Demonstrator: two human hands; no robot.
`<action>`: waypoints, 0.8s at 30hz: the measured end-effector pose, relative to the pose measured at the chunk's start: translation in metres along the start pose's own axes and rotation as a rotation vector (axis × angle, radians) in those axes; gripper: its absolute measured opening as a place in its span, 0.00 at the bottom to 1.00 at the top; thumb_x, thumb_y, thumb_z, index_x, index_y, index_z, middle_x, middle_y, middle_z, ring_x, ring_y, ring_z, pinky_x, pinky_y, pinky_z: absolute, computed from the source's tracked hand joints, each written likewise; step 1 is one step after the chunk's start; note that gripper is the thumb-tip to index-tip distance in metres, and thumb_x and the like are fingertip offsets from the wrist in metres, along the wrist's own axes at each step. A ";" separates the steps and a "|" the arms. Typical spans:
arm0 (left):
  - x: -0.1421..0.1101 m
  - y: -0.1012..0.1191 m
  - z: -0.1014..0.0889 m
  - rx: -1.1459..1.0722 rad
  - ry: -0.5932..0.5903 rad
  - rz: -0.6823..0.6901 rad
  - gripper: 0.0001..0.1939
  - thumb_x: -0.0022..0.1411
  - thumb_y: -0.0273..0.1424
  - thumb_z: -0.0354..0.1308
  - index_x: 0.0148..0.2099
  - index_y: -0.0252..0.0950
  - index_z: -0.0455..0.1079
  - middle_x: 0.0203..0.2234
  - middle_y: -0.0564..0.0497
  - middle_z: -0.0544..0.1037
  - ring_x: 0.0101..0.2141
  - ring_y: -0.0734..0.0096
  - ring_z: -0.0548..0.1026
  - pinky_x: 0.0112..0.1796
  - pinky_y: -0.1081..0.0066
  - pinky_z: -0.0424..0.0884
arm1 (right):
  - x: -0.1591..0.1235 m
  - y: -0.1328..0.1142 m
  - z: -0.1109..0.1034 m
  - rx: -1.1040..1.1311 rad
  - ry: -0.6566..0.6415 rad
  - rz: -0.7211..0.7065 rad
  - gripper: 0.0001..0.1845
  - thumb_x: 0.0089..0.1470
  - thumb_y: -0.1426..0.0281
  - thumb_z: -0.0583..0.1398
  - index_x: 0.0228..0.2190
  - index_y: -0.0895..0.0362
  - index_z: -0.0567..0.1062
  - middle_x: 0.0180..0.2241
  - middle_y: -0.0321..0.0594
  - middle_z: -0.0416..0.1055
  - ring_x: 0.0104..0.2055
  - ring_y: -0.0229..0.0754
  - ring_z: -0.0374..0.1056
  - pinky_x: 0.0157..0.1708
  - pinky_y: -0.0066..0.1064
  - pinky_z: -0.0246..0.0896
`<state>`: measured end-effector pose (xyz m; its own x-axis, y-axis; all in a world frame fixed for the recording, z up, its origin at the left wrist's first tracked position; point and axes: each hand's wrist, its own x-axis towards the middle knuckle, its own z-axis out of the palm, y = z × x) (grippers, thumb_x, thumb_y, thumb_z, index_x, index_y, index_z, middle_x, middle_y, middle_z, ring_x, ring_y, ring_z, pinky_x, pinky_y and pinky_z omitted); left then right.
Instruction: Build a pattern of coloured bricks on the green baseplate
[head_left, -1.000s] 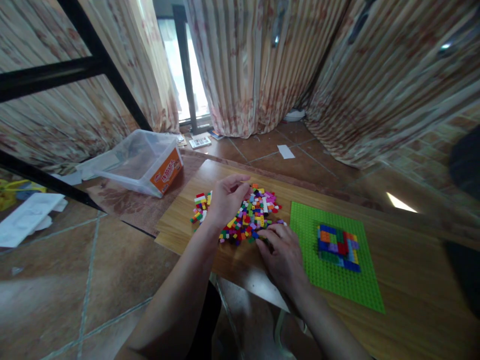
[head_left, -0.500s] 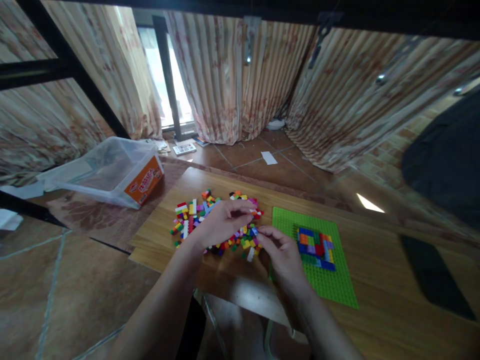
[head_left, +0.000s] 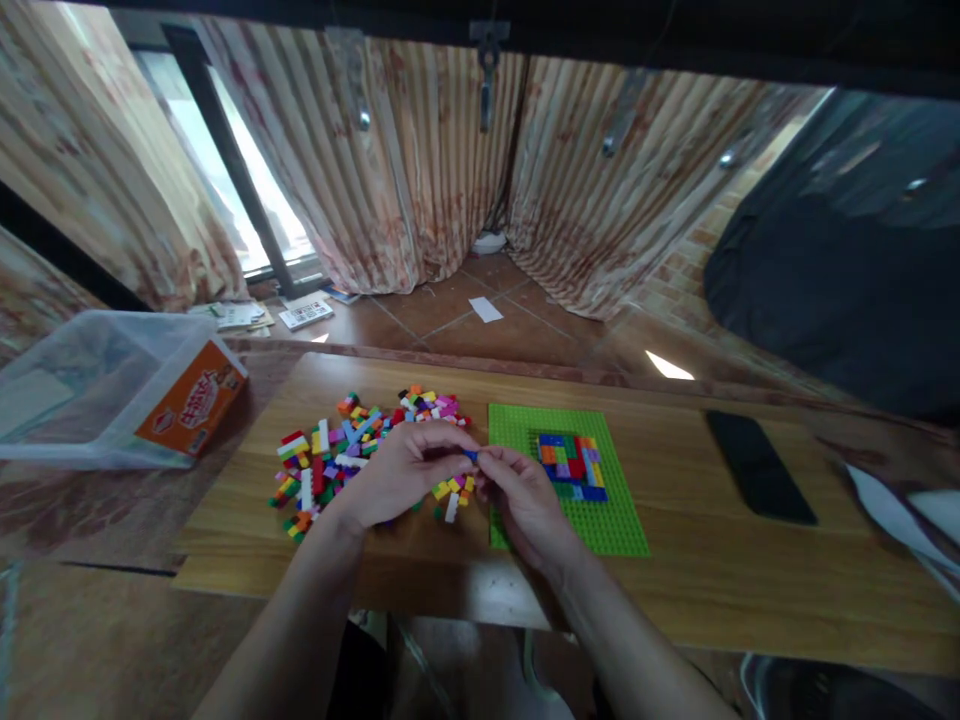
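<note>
My left hand (head_left: 416,465) and my right hand (head_left: 521,495) meet fingertip to fingertip over the middle of the table. Between them they pinch a small blue toy brick (head_left: 471,455), mostly covered by the fingers. Beneath and left of my left hand spreads a loose pile of colourful bricks (head_left: 319,470), partly hidden by that hand. Just right of my right hand lies a green studded baseplate (head_left: 622,520). On it stands a low, roughly square build of multicoloured bricks (head_left: 574,465).
A black phone-like slab (head_left: 757,465) lies on the wooden table (head_left: 697,580), with white sheets (head_left: 907,520) at its right. A clear plastic bin (head_left: 112,350) with an orange label stands beyond the left end. A dark bar (head_left: 420,25) crosses overhead.
My view has swung right. My right hand has lifted a blue brick from the pile, and my left hand has come over to meet it, both now pinching it.
</note>
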<state>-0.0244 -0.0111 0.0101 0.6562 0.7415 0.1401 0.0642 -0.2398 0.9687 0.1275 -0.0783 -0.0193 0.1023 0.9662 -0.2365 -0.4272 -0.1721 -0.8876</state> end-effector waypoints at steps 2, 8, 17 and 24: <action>0.002 -0.001 0.003 0.014 0.010 -0.002 0.05 0.59 0.27 0.61 0.39 0.33 0.77 0.32 0.51 0.79 0.34 0.73 0.76 0.38 0.75 0.71 | 0.001 0.000 -0.002 -0.037 0.031 -0.048 0.15 0.44 0.57 0.68 0.24 0.57 0.76 0.21 0.31 0.67 0.23 0.32 0.58 0.24 0.25 0.53; 0.008 -0.005 0.012 -0.050 0.032 -0.091 0.04 0.58 0.28 0.62 0.36 0.32 0.75 0.29 0.52 0.78 0.31 0.76 0.74 0.35 0.76 0.70 | 0.001 0.001 -0.014 -0.245 0.078 -0.302 0.09 0.48 0.64 0.65 0.33 0.54 0.77 0.29 0.34 0.73 0.32 0.37 0.68 0.34 0.29 0.64; 0.016 -0.006 0.026 -0.236 -0.017 -0.223 0.12 0.54 0.32 0.66 0.36 0.32 0.69 0.25 0.53 0.76 0.25 0.78 0.73 0.28 0.77 0.69 | -0.011 -0.012 -0.034 -0.598 0.048 -0.494 0.08 0.55 0.70 0.60 0.36 0.53 0.79 0.33 0.38 0.75 0.37 0.39 0.70 0.36 0.30 0.64; 0.024 -0.004 0.043 -0.319 -0.001 -0.219 0.13 0.53 0.33 0.67 0.37 0.32 0.69 0.26 0.54 0.76 0.25 0.78 0.73 0.28 0.77 0.70 | -0.020 -0.022 -0.047 -0.628 0.063 -0.456 0.03 0.53 0.68 0.63 0.31 0.54 0.77 0.29 0.35 0.74 0.32 0.37 0.67 0.34 0.30 0.62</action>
<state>0.0232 -0.0197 0.0008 0.6535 0.7530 -0.0770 -0.0343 0.1311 0.9908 0.1776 -0.1033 -0.0134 0.2041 0.9582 0.2005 0.2565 0.1453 -0.9556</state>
